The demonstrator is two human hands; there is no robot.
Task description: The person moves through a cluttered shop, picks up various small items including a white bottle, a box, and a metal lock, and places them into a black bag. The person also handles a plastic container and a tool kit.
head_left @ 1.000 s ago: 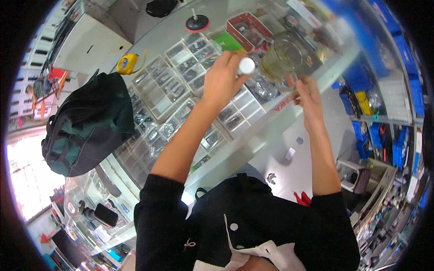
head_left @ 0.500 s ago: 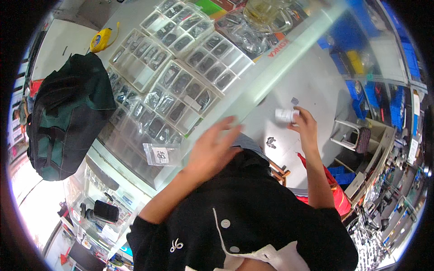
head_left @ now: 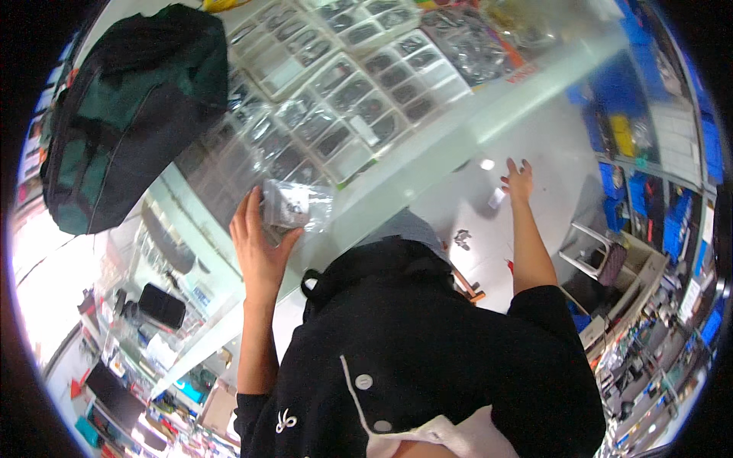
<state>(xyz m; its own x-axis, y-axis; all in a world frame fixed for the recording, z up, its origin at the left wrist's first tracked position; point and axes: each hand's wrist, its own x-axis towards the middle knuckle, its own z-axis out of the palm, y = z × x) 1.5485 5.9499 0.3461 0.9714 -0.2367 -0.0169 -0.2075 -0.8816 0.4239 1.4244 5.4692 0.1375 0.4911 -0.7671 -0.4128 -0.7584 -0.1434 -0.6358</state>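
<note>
My left hand (head_left: 259,243) is at the glass counter's edge, its thumb spread from the fingers around the lower left corner of a clear zip bag (head_left: 319,200) with a white label. The fingertips touch or nearly touch the bag; a firm grip does not show. My right hand (head_left: 519,183) is stretched out over the floor to the right, fingers spread, with nothing visible in it. Just left of its fingertips is a small bright white thing (head_left: 487,164), too blurred to name. Below the fingers shows a small pale flat piece (head_left: 496,198), seemingly on the floor.
Clear compartment boxes (head_left: 336,114) with bagged dark parts cover the counter. A dark green and black bag (head_left: 130,130) stands at the left. A phone-like device (head_left: 162,305) is below it. A stool (head_left: 584,252) and shelves with blue bins (head_left: 611,179) stand right.
My left hand has moved left to the clear zip bag. My right hand, which held a white cylindrical container, has let go of it and spread its fingers. The whole view has shifted.
</note>
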